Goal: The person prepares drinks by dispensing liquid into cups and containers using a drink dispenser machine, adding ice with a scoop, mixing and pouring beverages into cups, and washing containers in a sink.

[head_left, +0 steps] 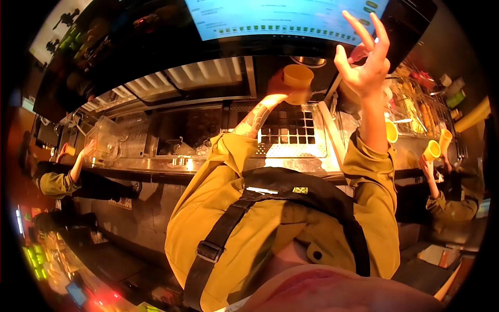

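In the head view, grasping a yellow cup (298,83) by its left side in the left hand (278,86), pointing that forearm (254,122) forward over the counter (283,151); holding the right hand (366,70) up, empty, spread-fingered, before the screen (260,18).

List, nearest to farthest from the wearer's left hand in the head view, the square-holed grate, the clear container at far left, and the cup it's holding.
From the left hand:
1. Yellow cup: in its grasp.
2. Square-holed grate: below it in view, on the counter.
3. Clear container: far left.
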The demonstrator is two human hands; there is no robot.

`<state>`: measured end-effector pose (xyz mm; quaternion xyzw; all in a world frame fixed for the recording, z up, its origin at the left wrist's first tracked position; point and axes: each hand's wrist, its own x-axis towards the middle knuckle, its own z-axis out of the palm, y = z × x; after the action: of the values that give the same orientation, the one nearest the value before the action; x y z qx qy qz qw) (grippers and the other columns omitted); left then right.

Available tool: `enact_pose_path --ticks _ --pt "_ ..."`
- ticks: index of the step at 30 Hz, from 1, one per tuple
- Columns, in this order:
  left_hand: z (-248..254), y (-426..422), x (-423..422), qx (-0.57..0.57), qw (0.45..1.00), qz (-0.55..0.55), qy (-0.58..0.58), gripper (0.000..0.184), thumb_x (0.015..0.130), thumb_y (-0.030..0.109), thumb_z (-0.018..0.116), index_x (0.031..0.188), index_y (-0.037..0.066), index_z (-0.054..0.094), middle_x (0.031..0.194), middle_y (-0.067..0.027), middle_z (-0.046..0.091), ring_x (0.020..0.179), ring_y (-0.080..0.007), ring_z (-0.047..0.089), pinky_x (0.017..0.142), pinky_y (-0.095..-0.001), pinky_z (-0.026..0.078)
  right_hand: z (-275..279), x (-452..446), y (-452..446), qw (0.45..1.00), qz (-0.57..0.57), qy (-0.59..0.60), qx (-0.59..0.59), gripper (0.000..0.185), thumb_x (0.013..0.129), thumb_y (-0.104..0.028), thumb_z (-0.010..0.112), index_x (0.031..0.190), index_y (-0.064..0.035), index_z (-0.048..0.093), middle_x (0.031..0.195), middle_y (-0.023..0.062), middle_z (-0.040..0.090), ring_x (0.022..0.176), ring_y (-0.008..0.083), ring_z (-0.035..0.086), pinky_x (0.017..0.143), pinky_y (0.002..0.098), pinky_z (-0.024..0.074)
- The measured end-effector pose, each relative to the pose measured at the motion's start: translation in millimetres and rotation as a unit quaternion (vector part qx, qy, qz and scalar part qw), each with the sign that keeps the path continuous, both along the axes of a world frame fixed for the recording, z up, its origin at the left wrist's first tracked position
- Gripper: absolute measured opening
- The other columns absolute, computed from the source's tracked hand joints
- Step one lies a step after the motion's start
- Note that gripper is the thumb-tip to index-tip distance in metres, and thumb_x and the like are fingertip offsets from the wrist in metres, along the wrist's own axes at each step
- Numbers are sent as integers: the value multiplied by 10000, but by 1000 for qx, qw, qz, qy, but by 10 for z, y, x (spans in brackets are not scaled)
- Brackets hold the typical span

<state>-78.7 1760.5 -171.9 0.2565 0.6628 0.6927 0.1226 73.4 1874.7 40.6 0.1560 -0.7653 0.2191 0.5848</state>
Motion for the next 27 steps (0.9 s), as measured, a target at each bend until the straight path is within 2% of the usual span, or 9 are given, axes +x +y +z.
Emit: enact_pose_path --ticks 9,11,13,15,17,18,22,24,27 --pt "-96 238 -226 7 997 22 75 698 522 249 910 1102 38 584 1012 -98 676 916 -197 656 821 -336 529 -253 47 229 994 24 68 -83 671 658 23 623 1262 19 330 1156 121 640 451 62 482 480 151 407" --pt "-57 260 -222 21 997 14 79 696 527 250 908 1103 33 582 1018 -101 674 917 -199 656 821 -338 530 -225 82 316 993 -90 70 30 725 656 -24 668 1328 9 399 1388 185 420 443 63 449 402 177 371" --pt "-27 309 -264 20 997 -11 79 646 582 166 883 1130 44 565 1067 -91 653 966 -190 633 856 -338 512 -137 145 227 996 -91 10 -11 660 620 -29 677 1253 8 494 1249 159 523 428 64 449 401 176 360" --pt "24 317 -234 25 997 -31 72 622 612 120 869 1145 49 556 1094 -87 642 993 -188 621 876 -341 503 -210 181 200 990 -117 -15 -79 574 667 -39 704 1215 -27 536 1224 124 542 576 119 554 524 233 473" --pt "112 334 -218 36 997 -40 63 617 617 113 867 1146 49 555 1099 -90 641 1000 -195 620 880 -347 502 -196 167 276 994 -96 57 -2 609 650 20 622 1224 33 419 1154 111 638 455 61 488 505 160 421" --pt "139 336 -194 27 998 -29 56 632 608 119 873 1149 50 555 1098 -93 642 1002 -201 621 888 -354 502 -271 129 304 991 -55 110 -56 554 643 18 618 1181 40 489 1146 116 637 466 67 500 539 168 434" --pt "73 386 -245 56 996 -21 66 727 514 206 916 1134 59 568 1050 -100 664 960 -203 644 855 -351 525 -295 328 292 995 -28 68 -69 621 700 -9 610 1236 30 297 1102 175 648 509 96 508 550 176 431" --pt "69 378 -236 39 995 -5 89 727 513 211 917 1133 63 568 1050 -101 664 960 -206 643 858 -352 525 -335 321 350 993 -19 101 -60 606 658 -11 613 1201 30 347 1061 91 680 478 66 484 641 165 406" --pt "49 359 -217 31 994 9 102 729 508 223 920 1118 38 566 1044 -108 666 950 -211 648 850 -354 533 -388 382 329 989 5 115 -89 595 633 -13 609 1177 26 370 1002 70 704 408 66 474 497 158 385"
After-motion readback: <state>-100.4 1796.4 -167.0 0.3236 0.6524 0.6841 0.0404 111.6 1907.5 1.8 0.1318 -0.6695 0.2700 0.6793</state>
